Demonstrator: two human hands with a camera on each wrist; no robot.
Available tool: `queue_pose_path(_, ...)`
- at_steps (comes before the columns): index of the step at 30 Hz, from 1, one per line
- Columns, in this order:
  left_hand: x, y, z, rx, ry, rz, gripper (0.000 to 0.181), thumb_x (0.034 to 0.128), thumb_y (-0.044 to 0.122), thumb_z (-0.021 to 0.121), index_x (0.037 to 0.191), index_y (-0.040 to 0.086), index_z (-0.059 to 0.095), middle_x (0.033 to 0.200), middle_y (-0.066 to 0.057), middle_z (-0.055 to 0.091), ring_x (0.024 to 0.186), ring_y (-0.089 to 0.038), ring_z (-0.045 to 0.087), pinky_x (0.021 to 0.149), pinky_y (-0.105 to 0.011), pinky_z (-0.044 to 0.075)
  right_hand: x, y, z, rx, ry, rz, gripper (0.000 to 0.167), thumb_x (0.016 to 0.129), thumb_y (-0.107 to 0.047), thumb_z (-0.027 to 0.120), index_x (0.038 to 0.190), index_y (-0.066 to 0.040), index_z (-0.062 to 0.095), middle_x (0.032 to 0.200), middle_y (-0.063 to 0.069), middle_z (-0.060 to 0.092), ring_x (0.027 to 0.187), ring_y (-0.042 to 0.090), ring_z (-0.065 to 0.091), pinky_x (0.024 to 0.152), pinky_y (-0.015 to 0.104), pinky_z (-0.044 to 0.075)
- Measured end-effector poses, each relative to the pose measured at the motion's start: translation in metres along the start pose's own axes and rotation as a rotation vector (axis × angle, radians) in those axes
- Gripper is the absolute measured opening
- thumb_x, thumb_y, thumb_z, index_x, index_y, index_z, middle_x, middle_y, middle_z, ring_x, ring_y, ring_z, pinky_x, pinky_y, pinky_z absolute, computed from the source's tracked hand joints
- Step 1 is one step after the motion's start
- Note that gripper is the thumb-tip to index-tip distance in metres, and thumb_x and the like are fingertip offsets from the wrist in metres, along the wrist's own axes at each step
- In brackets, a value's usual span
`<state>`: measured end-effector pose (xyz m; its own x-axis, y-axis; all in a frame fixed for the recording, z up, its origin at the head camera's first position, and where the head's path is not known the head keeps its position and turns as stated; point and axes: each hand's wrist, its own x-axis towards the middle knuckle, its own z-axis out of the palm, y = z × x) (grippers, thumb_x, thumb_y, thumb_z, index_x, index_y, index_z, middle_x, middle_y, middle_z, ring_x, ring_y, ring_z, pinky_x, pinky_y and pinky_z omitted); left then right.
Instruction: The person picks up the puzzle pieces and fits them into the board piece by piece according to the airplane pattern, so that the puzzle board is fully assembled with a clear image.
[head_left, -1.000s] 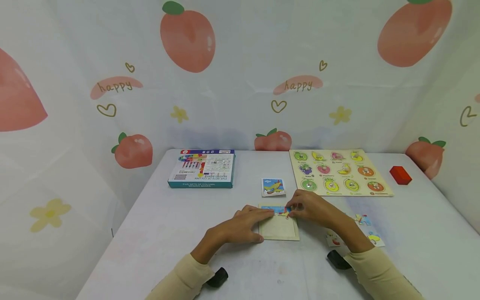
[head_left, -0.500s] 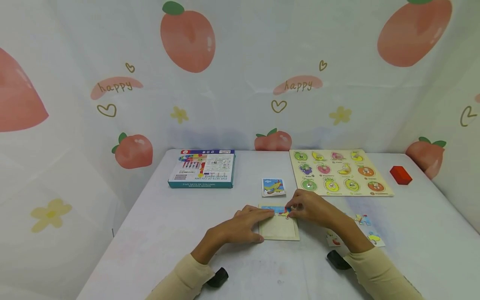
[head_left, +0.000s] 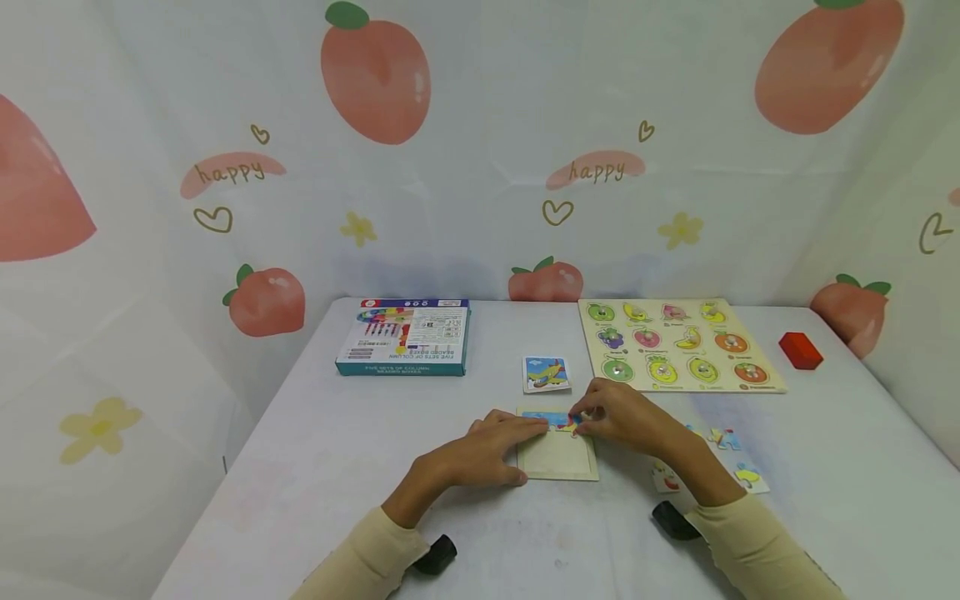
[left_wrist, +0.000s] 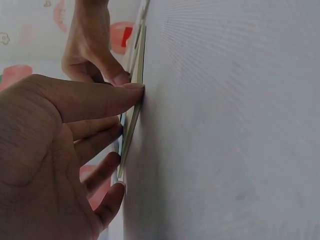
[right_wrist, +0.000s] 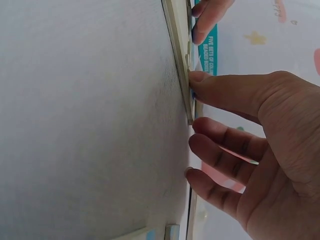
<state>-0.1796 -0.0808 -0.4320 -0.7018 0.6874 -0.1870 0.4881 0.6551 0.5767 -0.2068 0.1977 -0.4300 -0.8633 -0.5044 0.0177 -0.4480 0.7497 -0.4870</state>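
Observation:
A shallow wooden puzzle tray (head_left: 558, 460) lies on the table, with picture pieces along its far side and bare wood nearer the person. My left hand (head_left: 486, 450) holds it at the left: the thumb (left_wrist: 120, 97) is on the near edge, and the index finger rests on the blue pieces (head_left: 542, 417). At the tray's far right corner, my right hand (head_left: 621, 415) pinches a red, yellow and blue puzzle piece (head_left: 576, 423) between thumb (right_wrist: 205, 82) and index finger. The fingers partly hide that piece. Its other fingers hang loosely curled beyond the tray's edge.
Loose puzzle pieces (head_left: 748, 477) lie beside the right forearm, which partly covers them. A small airplane picture (head_left: 547, 375) lies behind the tray. Farther back are a boxed bead set (head_left: 403, 337), a fruit puzzle board (head_left: 678, 346) and a red block (head_left: 801, 351).
The right fingertips have shifted very slightly left at the tray's corner, still pinching the piece. The left hand and the tray have stayed in place.

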Motion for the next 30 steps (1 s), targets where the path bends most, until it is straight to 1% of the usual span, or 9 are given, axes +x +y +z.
queue_pose_path(5,0.004,0.005,-0.003,0.046,-0.015,0.034,0.074,0.0946,0.025,0.076,0.162,0.025,0.046,0.168,0.012,0.041,0.146,-0.022,0.038,0.113,-0.043,0.035,-0.001,0.003,0.000,0.031,0.008,-0.005,0.020,0.092,-0.022,0.084,0.110,-0.014,0.085,0.099,-0.005,0.065,0.086,0.010,0.053,0.073,0.026,0.047)
queue_pose_path(8,0.009,0.009,-0.004,0.059,-0.024,0.054,0.074,0.0948,0.026,0.076,0.162,0.027,0.046,0.167,0.013,0.042,0.142,-0.021,0.039,0.108,-0.040,0.037,-0.001,0.004,0.000,0.053,0.008,0.000,0.020,0.091,-0.022,0.084,0.110,-0.014,0.085,0.099,-0.005,0.065,0.086,0.011,0.054,0.073,0.026,0.047)
queue_pose_path(10,0.012,0.013,-0.004,0.051,-0.031,0.065,0.074,0.0950,0.025,0.075,0.162,0.029,0.045,0.166,0.015,0.042,0.140,-0.020,0.040,0.105,-0.038,0.036,0.000,0.006,0.001,0.063,0.008,0.004,0.020,0.091,-0.022,0.085,0.110,-0.015,0.085,0.098,-0.005,0.065,0.086,0.011,0.054,0.073,0.026,0.047)
queue_pose_path(14,0.019,0.018,-0.003,0.046,-0.050,0.085,0.073,0.0958,0.022,0.074,0.162,0.031,0.045,0.165,0.015,0.044,0.138,-0.018,0.039,0.104,-0.037,0.036,0.001,0.007,0.002,0.085,0.007,-0.006,0.019,0.091,-0.023,0.085,0.109,-0.016,0.085,0.097,-0.006,0.064,0.086,0.011,0.054,0.073,0.025,0.047)
queue_pose_path(17,0.023,0.019,-0.002,0.059,-0.062,0.099,0.073,0.0964,0.021,0.073,0.163,0.030,0.044,0.166,0.014,0.043,0.138,-0.020,0.039,0.105,-0.039,0.036,0.000,0.008,0.003,0.087,0.010,-0.018,0.017,0.092,-0.023,0.084,0.108,-0.017,0.085,0.097,-0.005,0.063,0.086,0.011,0.055,0.073,0.026,0.047)
queue_pose_path(24,0.026,0.018,0.001,0.079,-0.082,0.098,0.077,0.0965,0.023,0.074,0.165,0.031,0.039,0.167,0.013,0.042,0.144,-0.028,0.036,0.110,-0.045,0.035,0.002,0.008,0.002,0.098,0.008,-0.017,0.017,0.092,-0.023,0.084,0.108,-0.016,0.084,0.098,-0.004,0.064,0.086,0.013,0.055,0.073,0.026,0.047)
queue_pose_path(27,0.027,0.018,0.001,0.087,-0.079,0.097,0.078,0.0963,0.024,0.075,0.165,0.033,0.039,0.166,0.014,0.042,0.145,-0.028,0.036,0.110,-0.045,0.035,0.001,0.008,0.001,0.104,0.010,-0.019,0.018,0.093,-0.024,0.084,0.108,-0.015,0.084,0.098,-0.003,0.064,0.086,0.013,0.054,0.073,0.026,0.046)
queue_pose_path(30,0.027,0.018,0.002,0.084,-0.076,0.092,0.078,0.0959,0.024,0.075,0.165,0.033,0.039,0.166,0.016,0.043,0.144,-0.027,0.036,0.108,-0.044,0.034,-0.001,0.007,0.000,0.091,0.012,-0.038,0.022,0.093,-0.027,0.083,0.111,-0.015,0.083,0.098,-0.004,0.065,0.086,0.012,0.054,0.073,0.026,0.047)
